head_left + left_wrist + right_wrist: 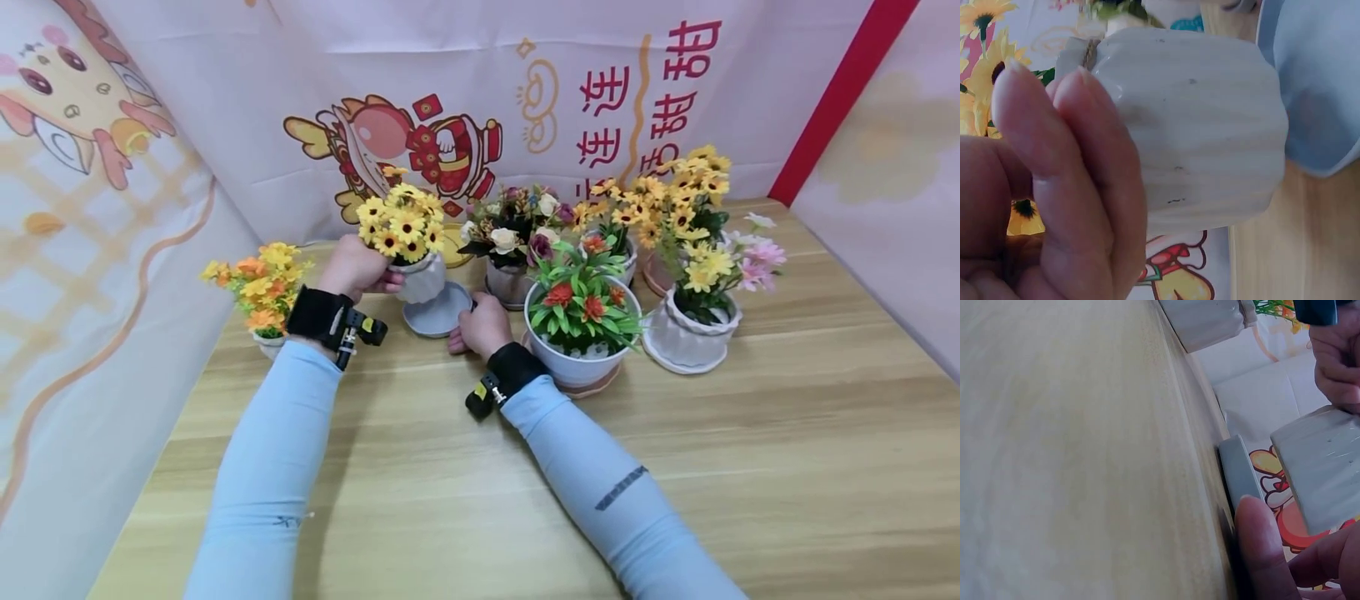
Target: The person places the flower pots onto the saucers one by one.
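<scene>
A white ribbed flowerpot [422, 281] of yellow daisy-like flowers [405, 223] hangs just above a blue-grey saucer [438, 310]. My left hand [358, 268] grips this pot near its rim, and the left wrist view shows two fingers [1094, 169] along the pot's side. At the saucer's right edge, my right hand [486, 325] pinches the rim; its thumb [1259, 534] lies against the saucer [1239, 472] in the right wrist view. In that view the pot [1322, 469] is apart from the saucer. The fingertips under the saucer are hidden.
Right of my right hand stands a white pot [577, 367] with red-orange flowers. Behind it is a pot of mixed roses [510, 283]; a ribbed pot [693, 333] and more yellow flowers [678, 200] stand farther right. An orange-yellow plant [264, 287] is left; a yellow saucer [454, 246] lies behind.
</scene>
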A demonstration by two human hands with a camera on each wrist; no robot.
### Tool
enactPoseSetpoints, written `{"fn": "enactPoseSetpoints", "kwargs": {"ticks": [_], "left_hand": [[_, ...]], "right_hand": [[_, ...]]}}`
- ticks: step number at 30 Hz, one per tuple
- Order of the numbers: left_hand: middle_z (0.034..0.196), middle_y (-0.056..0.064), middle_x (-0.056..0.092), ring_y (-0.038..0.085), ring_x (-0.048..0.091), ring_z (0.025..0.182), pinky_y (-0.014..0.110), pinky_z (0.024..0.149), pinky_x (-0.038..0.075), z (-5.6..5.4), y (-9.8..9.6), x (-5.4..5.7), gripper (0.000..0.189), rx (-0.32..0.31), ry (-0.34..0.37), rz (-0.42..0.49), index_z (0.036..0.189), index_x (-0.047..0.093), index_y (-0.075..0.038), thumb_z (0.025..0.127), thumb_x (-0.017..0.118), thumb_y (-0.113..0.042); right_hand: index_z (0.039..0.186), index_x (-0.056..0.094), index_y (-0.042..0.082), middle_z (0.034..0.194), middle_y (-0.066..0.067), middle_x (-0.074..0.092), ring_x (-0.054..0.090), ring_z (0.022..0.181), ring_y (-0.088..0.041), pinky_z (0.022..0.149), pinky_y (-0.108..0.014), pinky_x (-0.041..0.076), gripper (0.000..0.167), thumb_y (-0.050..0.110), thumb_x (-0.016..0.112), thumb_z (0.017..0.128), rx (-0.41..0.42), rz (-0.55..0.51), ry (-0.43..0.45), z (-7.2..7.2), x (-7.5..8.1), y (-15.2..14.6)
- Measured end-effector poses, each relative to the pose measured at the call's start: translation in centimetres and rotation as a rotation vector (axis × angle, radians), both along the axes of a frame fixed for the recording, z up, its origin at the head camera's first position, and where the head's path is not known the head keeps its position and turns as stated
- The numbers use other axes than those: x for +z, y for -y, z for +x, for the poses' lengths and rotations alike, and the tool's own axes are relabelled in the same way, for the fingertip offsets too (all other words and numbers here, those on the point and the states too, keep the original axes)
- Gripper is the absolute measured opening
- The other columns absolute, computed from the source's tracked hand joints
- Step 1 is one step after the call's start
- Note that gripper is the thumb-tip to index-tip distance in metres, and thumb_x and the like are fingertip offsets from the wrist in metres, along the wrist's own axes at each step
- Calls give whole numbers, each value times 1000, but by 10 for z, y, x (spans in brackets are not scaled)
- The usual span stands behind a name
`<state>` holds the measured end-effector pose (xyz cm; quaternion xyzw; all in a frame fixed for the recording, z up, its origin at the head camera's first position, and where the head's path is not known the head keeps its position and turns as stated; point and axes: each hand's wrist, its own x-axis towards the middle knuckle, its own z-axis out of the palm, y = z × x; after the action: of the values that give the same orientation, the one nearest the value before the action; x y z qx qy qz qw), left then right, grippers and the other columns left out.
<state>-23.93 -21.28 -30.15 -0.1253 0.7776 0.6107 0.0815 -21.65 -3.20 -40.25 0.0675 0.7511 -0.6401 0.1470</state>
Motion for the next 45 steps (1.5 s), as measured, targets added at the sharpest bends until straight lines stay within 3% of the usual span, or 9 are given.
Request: {"fn": "enactPoseSetpoints", "kwargs": {"ticks": [6,9,17,26,30,36,45], "left_hand": [[64,11,64,15,65,53,29,58,61,14,-12,-6,30,-76,-8,11,126,52,8,99,52,-4],[63,11,64,15,65,51,28,57,60,17,-15,-10,28,-69,4,15,123,53,9,97,50,0],[64,12,64,15,64,50,28,55,60,18,-16,-20,29,-66,28,0,122,53,11,94,47,8],[63,12,64,16,64,51,31,59,61,18,-17,-32,25,-94,39,-5,120,53,12,96,47,4],[61,11,64,15,64,50,32,60,61,18,-16,-38,24,-79,28,8,119,55,10,96,49,4],[64,12,64,16,65,52,34,63,62,19,-15,-41,25,-60,13,34,119,56,11,97,53,2],[72,15,66,18,66,57,37,71,62,21,-13,-44,32,-37,3,41,128,54,10,98,49,3]], "right_hand": [[153,36,11,70,-18,69,69,53,-26,50,-38,60,53,3,43,101,-9,-33,0,-2,-3,-3],[153,36,10,69,-18,68,68,52,-26,50,-38,60,52,3,41,101,-7,-50,0,-1,-4,-3],[153,35,9,71,-21,67,67,52,-26,52,-41,60,52,3,42,102,-2,-100,10,-1,-2,-2],[154,33,7,70,-20,66,66,51,-25,52,-40,60,53,3,42,102,2,-102,11,2,-1,-3],[154,33,7,70,-20,66,66,51,-24,52,-40,60,53,3,43,102,-2,-103,10,2,0,-3],[152,35,6,72,-21,66,66,52,-24,53,-40,61,52,3,42,101,-7,-109,-1,3,1,-4],[153,34,6,75,-23,67,67,53,-26,53,-40,61,53,2,42,101,-6,-115,-1,4,1,-3]]}}
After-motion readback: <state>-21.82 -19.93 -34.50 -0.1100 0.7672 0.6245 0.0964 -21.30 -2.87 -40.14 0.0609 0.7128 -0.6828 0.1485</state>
